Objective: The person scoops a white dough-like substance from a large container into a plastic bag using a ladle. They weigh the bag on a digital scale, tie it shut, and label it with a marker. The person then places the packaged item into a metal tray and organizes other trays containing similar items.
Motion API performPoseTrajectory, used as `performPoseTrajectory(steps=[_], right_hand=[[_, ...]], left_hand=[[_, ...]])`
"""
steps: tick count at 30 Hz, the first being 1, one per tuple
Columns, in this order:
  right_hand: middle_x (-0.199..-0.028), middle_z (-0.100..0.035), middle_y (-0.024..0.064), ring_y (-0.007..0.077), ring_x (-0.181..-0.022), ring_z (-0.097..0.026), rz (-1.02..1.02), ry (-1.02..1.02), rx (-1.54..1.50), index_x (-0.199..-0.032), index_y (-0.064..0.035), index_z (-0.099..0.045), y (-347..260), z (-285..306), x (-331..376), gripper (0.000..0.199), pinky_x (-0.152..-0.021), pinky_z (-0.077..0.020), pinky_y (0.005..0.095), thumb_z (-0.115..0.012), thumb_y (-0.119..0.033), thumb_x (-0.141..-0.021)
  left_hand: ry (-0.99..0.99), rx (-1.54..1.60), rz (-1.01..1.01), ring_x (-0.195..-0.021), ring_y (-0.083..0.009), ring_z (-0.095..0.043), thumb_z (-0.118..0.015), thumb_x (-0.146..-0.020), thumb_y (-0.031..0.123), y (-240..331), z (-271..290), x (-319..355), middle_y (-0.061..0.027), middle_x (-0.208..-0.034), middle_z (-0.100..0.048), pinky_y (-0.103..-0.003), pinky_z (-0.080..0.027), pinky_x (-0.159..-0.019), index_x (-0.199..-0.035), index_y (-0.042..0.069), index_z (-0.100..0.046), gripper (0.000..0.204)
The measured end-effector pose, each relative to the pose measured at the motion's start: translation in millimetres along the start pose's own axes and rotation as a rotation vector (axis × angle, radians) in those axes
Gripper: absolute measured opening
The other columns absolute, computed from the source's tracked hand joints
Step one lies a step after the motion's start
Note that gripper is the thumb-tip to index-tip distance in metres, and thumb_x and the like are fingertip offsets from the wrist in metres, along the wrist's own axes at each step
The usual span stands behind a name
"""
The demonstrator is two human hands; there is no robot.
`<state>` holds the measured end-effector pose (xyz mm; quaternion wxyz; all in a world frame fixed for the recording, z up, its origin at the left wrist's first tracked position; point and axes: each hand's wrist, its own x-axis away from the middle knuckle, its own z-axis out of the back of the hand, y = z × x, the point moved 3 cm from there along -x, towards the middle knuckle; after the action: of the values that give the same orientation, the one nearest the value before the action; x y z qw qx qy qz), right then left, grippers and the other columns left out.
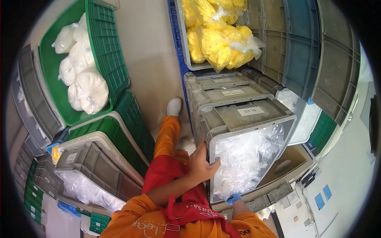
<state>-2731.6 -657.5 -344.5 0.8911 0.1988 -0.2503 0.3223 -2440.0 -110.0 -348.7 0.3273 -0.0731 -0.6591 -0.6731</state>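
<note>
Grey plastic forms the crate (228, 115), packed with clear plastic bags (247, 156), that stands just right of the person's legs (168, 135). It lies to the right of the left hand (201, 164), whose fingers curl around its left wall, thumb over the rim and the other fingertips outside: a partly closed hold, with the rim between. The right hand (234, 199) shows only as a blue covering at the rim's near corner by the body; how far its fingers close, I cannot tell. Both hands are at the rim, the left farther forward. The open mouth faces the person, and the wall with a white label (251, 111) faces away. The long axis seems to run from the body toward that wall, though the lens bend makes this unsure. What carries the crate is hidden. Beyond it come more grey crates (212, 94), then yellow bags (222, 43) in a tub beside the left edge of a blue pallet (179, 49). Across the floor (145, 51), to the left, a green bin (106, 43) holds white bags (90, 90).
</note>
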Motion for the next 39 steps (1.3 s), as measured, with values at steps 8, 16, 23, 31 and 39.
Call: performPoseTrajectory(steps=[8, 16, 23, 31, 39], right_hand=[[-0.068, -0.052, 0.0031, 0.0221, -0.062, -0.054, 0.185, -0.375, 0.067, -0.07, -0.0168, -0.052, 3, 17, 5, 0.011, -0.06, -0.0494, 0.0417, -0.054, -0.016, -0.081], [-0.096, -0.066, 0.0067, 0.0239, -0.084, -0.066, 0.499, -0.212, 0.358, -0.111, -0.0111, -0.061, 12, 3, 57, 0.03, -0.069, -0.0543, 0.0422, -0.063, -0.018, -0.082], [-0.096, -0.06, 0.0157, 0.0237, -0.081, -0.063, 0.993, -0.225, 0.299, -0.116, 0.0018, -0.045, 24, -3, 3, 0.04, -0.07, -0.0527, 0.0419, -0.062, -0.013, -0.083], [-0.103, -0.059, 0.0332, 0.0435, -0.095, -0.062, 1.159, -0.121, 0.203, -0.108, 0.0101, -0.039, 40, -9, 32, 0.041, -0.083, -0.0491, 0.046, -0.057, -0.013, -0.08], [-0.116, -0.059, 0.0272, 0.04, -0.105, -0.06, 1.158, -0.301, 0.214, -0.125, 0.0078, -0.04, 39, 8, 36, 0.055, -0.091, -0.0474, 0.0423, -0.064, -0.017, -0.083]], left_hand=[[-0.045, 0.009, -0.09, -0.091, -0.0387, -0.066, -0.074, -0.073, 0.015, 19, 6, -22, -0.0254, -0.103, -0.063, -0.038, -0.052, -0.08, -0.122, -0.006, -0.052, 0.057], [-0.038, 0.055, -0.01, -0.104, -0.0279, -0.061, -0.068, -0.078, 0.005, 14, -10, -10, -0.0181, -0.11, -0.062, -0.037, -0.046, -0.093, -0.12, -0.004, -0.051, 0.046], [0.291, -0.439, -0.714, -0.131, -0.0452, -0.036, -0.069, -0.076, 0.007, 82, -35, 26, -0.0263, -0.134, -0.047, -0.05, -0.024, -0.112, -0.124, -0.005, -0.048, 0.054], [-0.686, -0.675, -0.675, -0.093, -0.0333, -0.066, -0.06, -0.081, 0.005, 82, -205, 48, -0.0123, -0.099, -0.069, -0.038, -0.052, -0.08, -0.101, 0.007, -0.067, 0.021], [-0.404, -1.329, -0.74, -0.091, -0.0383, -0.065, -0.074, -0.072, 0.009, 12, -292, 11, -0.0164, -0.103, -0.063, -0.043, -0.054, -0.079, -0.108, 0.008, -0.059, 0.04]])
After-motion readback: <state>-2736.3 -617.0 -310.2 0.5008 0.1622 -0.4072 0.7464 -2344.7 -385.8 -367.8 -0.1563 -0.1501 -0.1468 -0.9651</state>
